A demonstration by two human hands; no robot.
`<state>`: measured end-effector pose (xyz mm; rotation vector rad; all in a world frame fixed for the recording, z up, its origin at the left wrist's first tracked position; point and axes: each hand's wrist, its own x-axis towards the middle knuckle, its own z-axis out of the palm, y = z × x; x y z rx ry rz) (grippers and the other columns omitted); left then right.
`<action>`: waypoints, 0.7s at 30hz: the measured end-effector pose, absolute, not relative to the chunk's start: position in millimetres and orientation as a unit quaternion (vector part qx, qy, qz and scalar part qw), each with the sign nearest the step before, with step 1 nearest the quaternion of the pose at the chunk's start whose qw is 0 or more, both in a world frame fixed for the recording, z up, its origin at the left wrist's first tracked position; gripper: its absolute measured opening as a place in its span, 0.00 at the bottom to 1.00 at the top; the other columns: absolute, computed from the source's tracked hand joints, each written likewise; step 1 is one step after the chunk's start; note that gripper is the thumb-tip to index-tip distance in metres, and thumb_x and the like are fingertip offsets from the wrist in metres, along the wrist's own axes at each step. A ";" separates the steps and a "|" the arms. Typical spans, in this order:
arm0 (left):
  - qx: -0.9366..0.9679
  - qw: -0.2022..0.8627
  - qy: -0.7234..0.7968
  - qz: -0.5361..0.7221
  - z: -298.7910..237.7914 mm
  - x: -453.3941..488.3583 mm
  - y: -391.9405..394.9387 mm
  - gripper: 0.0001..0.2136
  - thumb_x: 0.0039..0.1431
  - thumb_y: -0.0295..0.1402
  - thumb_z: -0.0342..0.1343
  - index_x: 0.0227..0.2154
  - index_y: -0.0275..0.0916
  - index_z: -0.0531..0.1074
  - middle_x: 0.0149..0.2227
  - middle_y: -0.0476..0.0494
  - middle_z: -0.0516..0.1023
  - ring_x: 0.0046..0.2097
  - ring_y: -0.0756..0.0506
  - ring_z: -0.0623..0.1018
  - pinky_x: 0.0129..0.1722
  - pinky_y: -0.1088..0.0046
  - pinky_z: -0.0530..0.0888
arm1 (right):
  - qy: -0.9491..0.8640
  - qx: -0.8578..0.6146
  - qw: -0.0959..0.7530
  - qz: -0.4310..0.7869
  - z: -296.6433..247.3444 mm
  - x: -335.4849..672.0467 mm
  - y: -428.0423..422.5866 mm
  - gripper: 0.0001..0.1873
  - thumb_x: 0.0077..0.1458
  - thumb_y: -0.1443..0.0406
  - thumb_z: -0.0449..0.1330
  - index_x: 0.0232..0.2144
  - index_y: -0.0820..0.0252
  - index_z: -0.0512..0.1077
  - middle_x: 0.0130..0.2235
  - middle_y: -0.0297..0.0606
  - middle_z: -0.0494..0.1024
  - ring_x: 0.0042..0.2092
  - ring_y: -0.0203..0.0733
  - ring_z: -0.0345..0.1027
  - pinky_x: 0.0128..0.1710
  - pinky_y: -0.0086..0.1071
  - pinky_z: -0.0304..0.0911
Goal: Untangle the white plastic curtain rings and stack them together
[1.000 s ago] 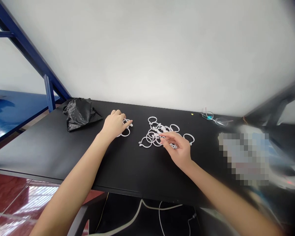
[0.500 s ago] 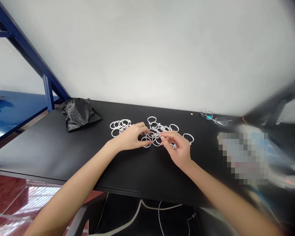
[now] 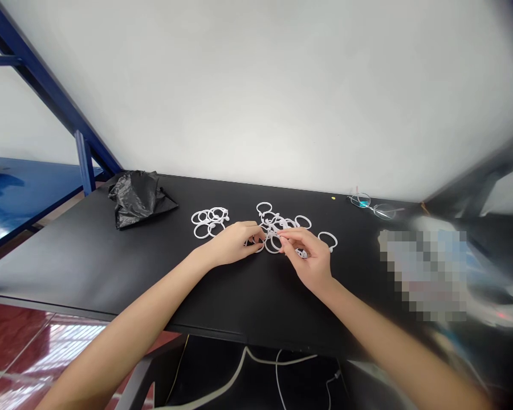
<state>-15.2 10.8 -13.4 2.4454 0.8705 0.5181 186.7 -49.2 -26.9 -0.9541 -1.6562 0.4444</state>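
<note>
A loose pile of white plastic rings (image 3: 282, 223) lies in the middle of the black table (image 3: 89, 256). A smaller group of white rings (image 3: 209, 220) lies to its left. My left hand (image 3: 233, 244) rests at the pile's near left edge, fingers curled and pinching a ring there. My right hand (image 3: 308, 256) is at the pile's near right side, thumb and fingers pinched on a ring. The two hands almost meet over the pile.
A crumpled black plastic bag (image 3: 137, 196) sits at the table's back left. Glasses (image 3: 373, 206) lie at the back right by the white wall. A blurred-out patch (image 3: 427, 273) covers the right side. A blue metal frame (image 3: 55, 102) stands left. Cables (image 3: 256, 370) hang below the table.
My left hand left the small ring group on the left and moved right to the main pile, closing on a ring. My right hand stayed nearly still.
</note>
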 end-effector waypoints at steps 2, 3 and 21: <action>0.898 0.243 0.317 0.184 -15.1 -15.1 10.6 0.05 0.63 0.29 0.52 0.35 0.37 0.73 0.36 0.45 0.74 0.36 0.48 0.74 0.37 0.73 0.70 | -0.701 -0.405 0.555 0.191 -27.0 186.8 -49.0 0.07 0.59 0.71 0.59 0.35 0.57 0.76 0.40 0.41 0.80 0.30 0.37 0.74 0.29 0.35 0.74; 0.899 0.242 0.317 0.181 -15.8 -14.8 10.5 0.06 0.64 0.29 0.52 0.35 0.37 0.73 0.36 0.45 0.74 0.36 0.48 0.74 0.37 0.73 0.70 | -0.701 -0.405 0.554 0.193 -27.0 186.9 -49.2 0.07 0.59 0.71 0.59 0.35 0.57 0.76 0.40 0.41 0.80 0.30 0.37 0.74 0.29 0.35 0.74; 0.756 0.512 0.275 0.301 0.3 -8.1 1.0 0.11 0.63 0.40 0.54 0.35 0.35 0.73 0.32 0.47 0.70 0.32 0.51 0.71 0.23 0.80 0.74 | -0.660 -0.484 0.535 0.211 -25.4 188.7 -46.4 0.07 0.61 0.63 0.59 0.38 0.57 0.76 0.35 0.39 0.76 0.35 0.41 0.72 0.27 0.32 0.73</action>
